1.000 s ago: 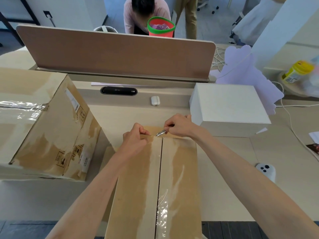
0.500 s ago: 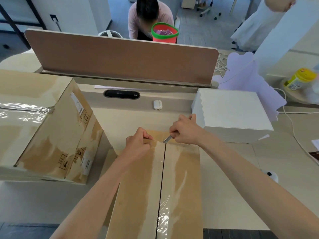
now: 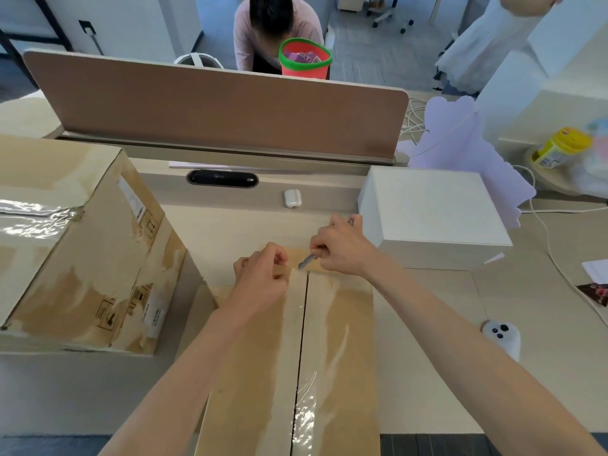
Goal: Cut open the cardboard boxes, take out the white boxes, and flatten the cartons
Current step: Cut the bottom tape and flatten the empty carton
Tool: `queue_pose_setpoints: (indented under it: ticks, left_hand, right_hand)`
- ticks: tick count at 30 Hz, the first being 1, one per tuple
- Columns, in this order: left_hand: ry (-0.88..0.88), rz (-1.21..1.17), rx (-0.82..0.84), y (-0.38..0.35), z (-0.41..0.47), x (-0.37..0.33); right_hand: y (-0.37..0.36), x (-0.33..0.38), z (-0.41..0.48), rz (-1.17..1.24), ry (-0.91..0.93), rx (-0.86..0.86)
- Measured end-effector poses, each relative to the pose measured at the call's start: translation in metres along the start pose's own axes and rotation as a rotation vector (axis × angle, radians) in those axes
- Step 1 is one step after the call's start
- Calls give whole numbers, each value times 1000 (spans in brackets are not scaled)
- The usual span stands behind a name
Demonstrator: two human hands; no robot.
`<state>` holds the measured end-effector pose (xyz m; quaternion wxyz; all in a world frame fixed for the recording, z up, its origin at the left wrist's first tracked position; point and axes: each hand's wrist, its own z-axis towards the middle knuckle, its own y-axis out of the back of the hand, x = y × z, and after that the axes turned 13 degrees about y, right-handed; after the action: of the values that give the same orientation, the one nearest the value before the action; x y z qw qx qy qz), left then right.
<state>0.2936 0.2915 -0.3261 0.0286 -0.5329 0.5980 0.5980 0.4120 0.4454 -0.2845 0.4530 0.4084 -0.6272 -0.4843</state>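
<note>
A taped cardboard carton (image 3: pixel 342 343) stands in front of me, its two top flaps split by a dark slit down the middle. My right hand (image 3: pixel 342 250) grips a small metal knife (image 3: pixel 306 260), whose blade tip meets the far end of the seam. My left hand (image 3: pixel 263 278) rests curled on the left flap's far edge, its fingertips pinching the tape end there. A second, larger taped carton (image 3: pixel 75 245) stands at the left. One white box (image 3: pixel 431 212) sits on the table to the right.
A brown desk divider (image 3: pixel 214 106) runs across the back, and a person sits behind it. A white earbud case (image 3: pixel 292 198), a white phone (image 3: pixel 501 337), a cable (image 3: pixel 552 258), purple paper (image 3: pixel 467 149) and a yellow-lidded jar (image 3: pixel 559 148) lie around the right side.
My hands stay at the far end of the seam. The right hand has tilted the knife a little more downward toward the tape. The camera has shifted slightly.
</note>
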Motion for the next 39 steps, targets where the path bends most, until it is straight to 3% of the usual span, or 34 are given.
queue_pose_setpoints:
  ticks: [5, 9, 18, 25, 30, 39]
  left_hand:
    - [-54, -73, -43, -2, -3, 6]
    - [32, -206, -17, 4, -3, 2]
    - [129, -266, 81, 8, 1, 6]
    - [-67, 16, -79, -1, 1, 9]
    - [-117, 163, -119, -8, 2, 10]
    - [-86, 212, -127, -11, 3, 8]
  right_hand:
    - [-2, -2, 3, 47, -13, -3]
    - [-4, 3, 5, 77, -17, 1]
    - [6, -7, -1, -41, 76, 113]
    - [-1, -18, -13, 38, -61, -61]
    - [-8, -19, -15, 48, -73, -53]
    - [3, -20, -6, 23, -32, 65]
